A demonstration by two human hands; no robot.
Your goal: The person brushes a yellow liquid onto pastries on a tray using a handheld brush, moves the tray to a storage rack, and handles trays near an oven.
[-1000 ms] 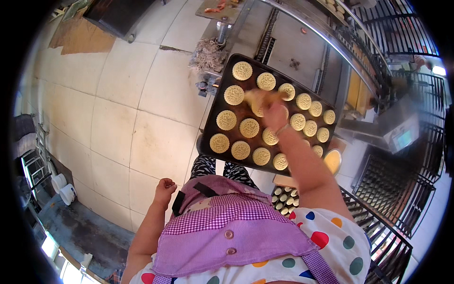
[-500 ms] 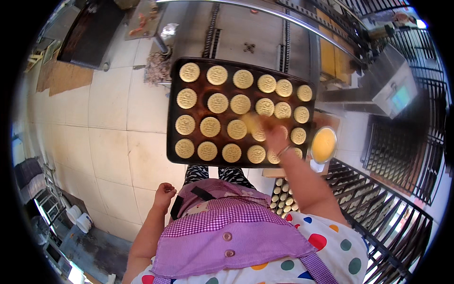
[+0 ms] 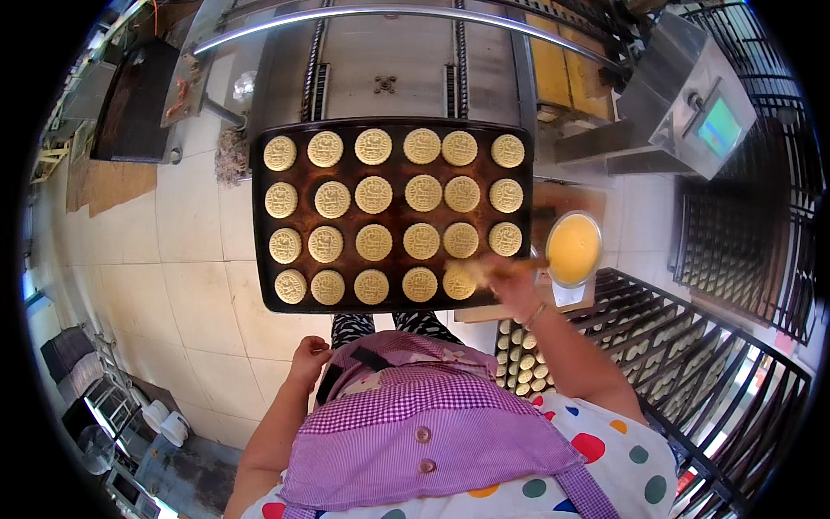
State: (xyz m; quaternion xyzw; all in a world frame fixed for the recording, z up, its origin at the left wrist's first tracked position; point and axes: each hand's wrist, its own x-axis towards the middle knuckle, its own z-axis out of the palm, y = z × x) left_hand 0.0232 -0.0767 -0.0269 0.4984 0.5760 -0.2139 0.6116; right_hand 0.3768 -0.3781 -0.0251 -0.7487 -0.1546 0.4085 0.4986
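A dark baking tray lies before me, bearing rows of round, pale-yellow pressed cakes with raised patterns on top. Over its near right corner, my right hand is closed around a brush, blurred by motion. The brush's tip is at a cake in the nearest row. The near right corner cake's spot is hidden under the hand. At my left side, beside the apron, my left hand hangs with its fingers curled and nothing visible in them.
Right of the tray stands a bowl of yellow liquid. Below it, a black rack holds trays of more cakes. Past the tray is a metal machine with a chain conveyor and a steel bar. A control box with a screen stands far right.
My right hand with the brush has moved from the tray's middle-right cakes toward its near right corner. The whole view has shifted, so the tray appears further left. The left hand still hangs at my side.
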